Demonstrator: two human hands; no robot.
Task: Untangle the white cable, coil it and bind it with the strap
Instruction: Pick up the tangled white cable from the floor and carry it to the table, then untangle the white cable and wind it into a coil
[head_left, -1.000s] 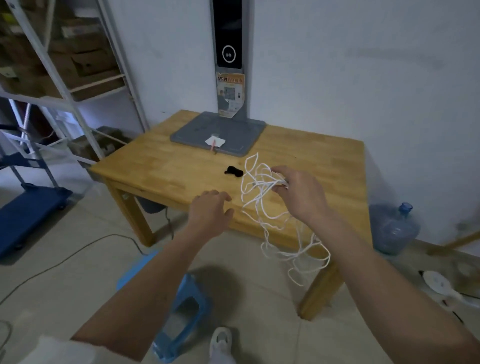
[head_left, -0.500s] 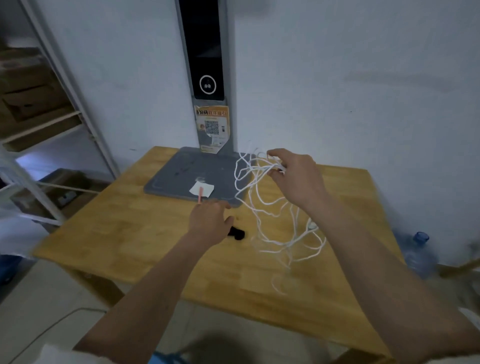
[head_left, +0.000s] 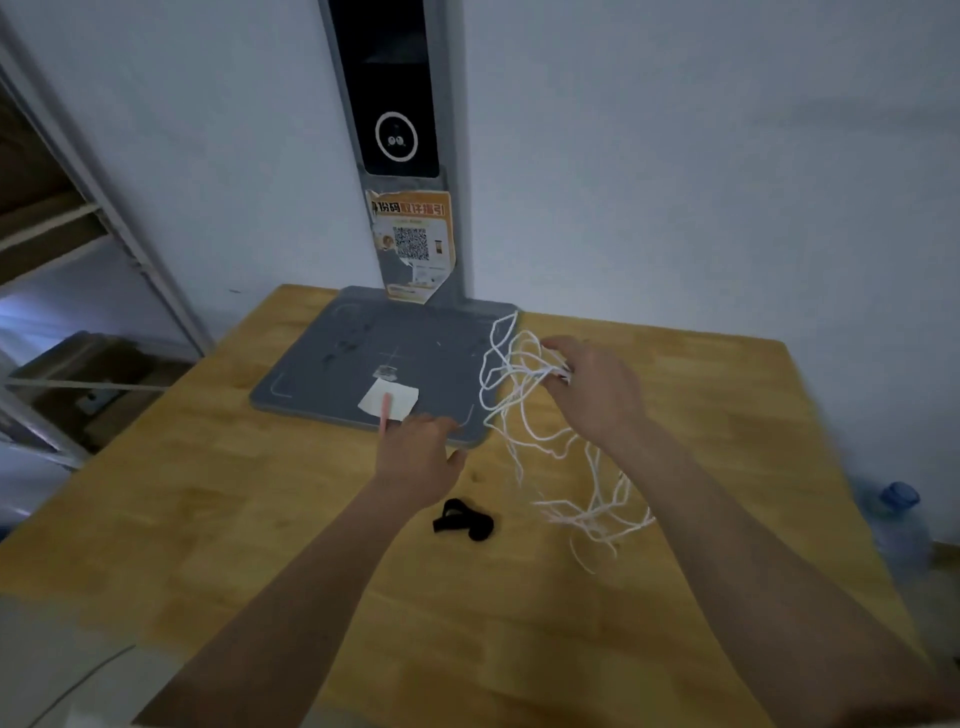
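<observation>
Over a yellow-brown wooden table (head_left: 218, 519), I am holding a tangled thin white cable (head_left: 524, 415) up in my right hand (head_left: 597, 395), the fingers pinched together on a bunch of its loops near the top while the rest is hanging in a loose snarl and trailing onto the tabletop below my wrist. My left hand (head_left: 421, 457) is hovering just above the table beside the near edge of a flat grey stand base (head_left: 332, 374), fingers loosely curled and gripping nothing. A short black fabric strap (head_left: 464, 522) is lying folded on the wood, just below my left hand and a little apart from the cable's lowest strands. On the grey base, a small white paper slip (head_left: 397, 400) is sitting with a pink stick (head_left: 383, 415) across it. I am judging this as the very start of the untangling step: no coil is formed and the strap is untouched. The next move, as I read it, is calling for my left hand to cross to the hanging strands, find a free end, and draw it out of the knot while my right is keeping the bunch raised.
</observation>
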